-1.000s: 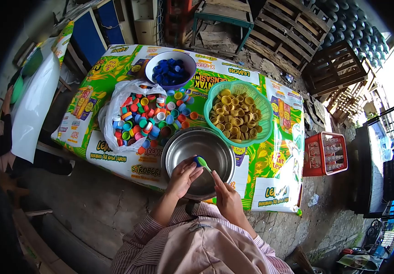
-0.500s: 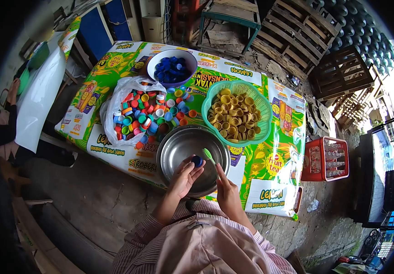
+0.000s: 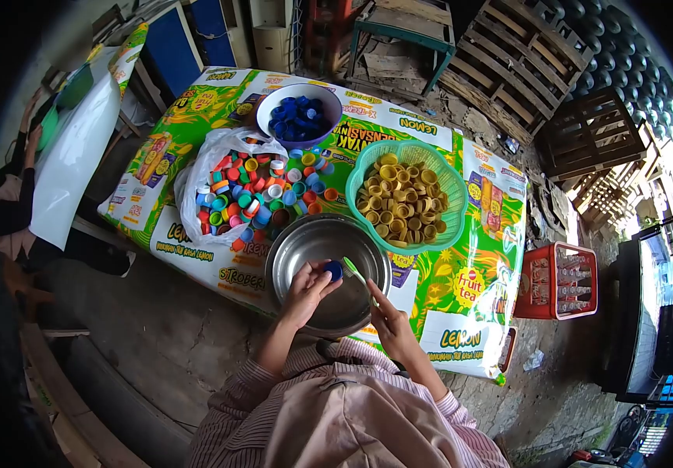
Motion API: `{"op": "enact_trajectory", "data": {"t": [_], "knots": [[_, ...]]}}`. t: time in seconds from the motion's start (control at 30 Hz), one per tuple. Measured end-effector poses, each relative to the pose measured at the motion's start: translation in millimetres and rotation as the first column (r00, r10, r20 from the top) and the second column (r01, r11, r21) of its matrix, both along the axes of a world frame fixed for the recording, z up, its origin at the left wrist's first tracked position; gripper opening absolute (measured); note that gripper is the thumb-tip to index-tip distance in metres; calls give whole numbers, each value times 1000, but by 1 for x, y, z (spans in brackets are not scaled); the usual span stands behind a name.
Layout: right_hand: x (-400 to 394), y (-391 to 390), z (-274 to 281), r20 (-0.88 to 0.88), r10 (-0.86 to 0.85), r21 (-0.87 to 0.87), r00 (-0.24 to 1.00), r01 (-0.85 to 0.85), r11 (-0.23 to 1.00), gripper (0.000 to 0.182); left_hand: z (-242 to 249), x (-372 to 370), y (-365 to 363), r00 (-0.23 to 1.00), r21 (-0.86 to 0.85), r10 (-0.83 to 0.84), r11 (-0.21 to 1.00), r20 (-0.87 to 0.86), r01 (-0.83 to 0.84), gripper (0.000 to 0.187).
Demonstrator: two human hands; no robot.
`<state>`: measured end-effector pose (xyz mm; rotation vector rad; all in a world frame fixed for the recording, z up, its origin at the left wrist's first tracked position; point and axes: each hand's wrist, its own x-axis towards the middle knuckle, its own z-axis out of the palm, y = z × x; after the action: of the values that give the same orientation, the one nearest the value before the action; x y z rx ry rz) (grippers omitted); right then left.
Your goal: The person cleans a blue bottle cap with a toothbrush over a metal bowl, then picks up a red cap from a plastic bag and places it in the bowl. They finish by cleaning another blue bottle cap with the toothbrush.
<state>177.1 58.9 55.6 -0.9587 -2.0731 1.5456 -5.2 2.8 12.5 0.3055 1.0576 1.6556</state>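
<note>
Over the near part of a steel basin [image 3: 278, 253], my left hand [image 3: 305, 292] pinches a dark blue bottle cap [image 3: 333, 270]. My right hand [image 3: 391, 324] grips a toothbrush [image 3: 355, 270] with a green head, its bristle end close beside the cap. Left of the basin, a white plastic bag [image 3: 193, 191] lies open, full of mixed-colour bottle caps [image 3: 246, 183], some spilling out to its right. Behind it stands a white and purple bowl [image 3: 269, 105] of blue caps [image 3: 299, 118]. A green basket [image 3: 455, 199] to the right holds yellowish caps [image 3: 403, 201].
A bright printed sheet covers the table [image 3: 477, 312]. On the floor at right is a red crate [image 3: 539, 281] of glass bottles. Wooden pallets [image 3: 508, 62] lean at the back. At the far left, another person [image 3: 16, 210] handles something green beside a second table.
My left hand has turned the cap so that its blue top faces up more. The toothbrush has come nearer to the cap.
</note>
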Motion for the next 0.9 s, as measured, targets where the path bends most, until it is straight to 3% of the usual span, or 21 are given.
{"op": "enact_trajectory", "data": {"t": [0.13,0.33,0.4,0.5,0.63,0.8,0.83,0.9], "knots": [[-7,9,9,55,11,-66,998,-8,998,54,-6,9,3,988,69,-103,991,-112,111,16],[5,15,11,46,72,-40,996,-70,997,54,4,3,3,995,108,-88,991,43,83,20],[7,10,6,17,91,9,996,-91,996,53,-3,5,3,997,99,-72,993,2,72,22],[-1,14,5,52,94,-4,994,-94,996,52,-3,12,5,967,63,-112,990,-229,129,25],[3,21,11,86,117,-13,989,-116,993,51,1,11,2,988,-10,32,999,-150,-34,26],[9,16,8,-6,170,66,985,-170,983,52,-3,10,0,997,-27,-17,1000,-76,15,20],[6,17,20,180,182,-17,967,-182,983,52,-2,10,0,999,3,-18,1000,-40,18,18],[4,17,13,114,168,2,979,-170,985,52,0,7,0,997,21,-59,998,-52,60,16]]}}
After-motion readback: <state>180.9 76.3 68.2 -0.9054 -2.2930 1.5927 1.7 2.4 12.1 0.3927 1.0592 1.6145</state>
